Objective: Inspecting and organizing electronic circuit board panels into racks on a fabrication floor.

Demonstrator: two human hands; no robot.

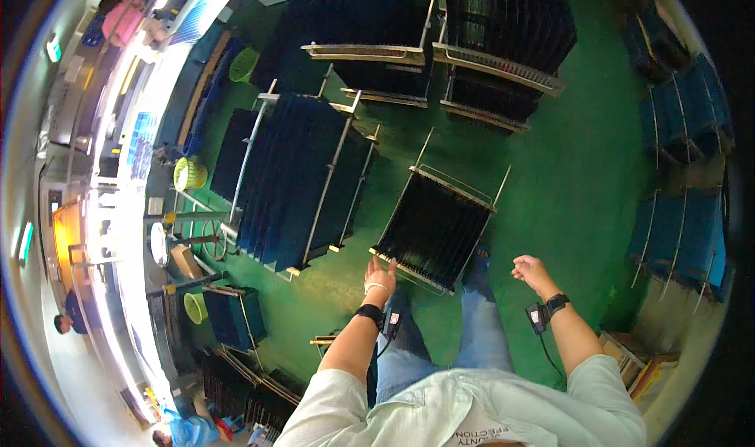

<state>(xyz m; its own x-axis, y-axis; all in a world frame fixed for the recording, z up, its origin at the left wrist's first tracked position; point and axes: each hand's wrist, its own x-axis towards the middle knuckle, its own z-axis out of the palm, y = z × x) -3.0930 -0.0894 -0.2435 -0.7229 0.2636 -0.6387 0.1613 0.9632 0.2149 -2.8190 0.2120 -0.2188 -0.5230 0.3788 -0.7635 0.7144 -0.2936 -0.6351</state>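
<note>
A low rack [376, 252] with pale end bars and upright metal posts stands on the floor just ahead of me. Dark thin panels [432, 227] fill it in close rows. My left hand [381, 275] is at the rack's near left corner, fingers stretched forward; whether they touch the bar I cannot tell. To the right of the rack, my right hand [532, 272] hangs in the air, fingers loosely bent and nothing visible in them. Both wrists carry black straps with small devices.
A taller rack of dark blue panels [287, 179] stands at left, and more loaded racks [503, 65] are at the far side. Blue-covered racks [680, 116] line the right wall. A brightly lit bench [130, 171] runs along the left, with people beside it and yellow-green baskets [189, 175] nearby.
</note>
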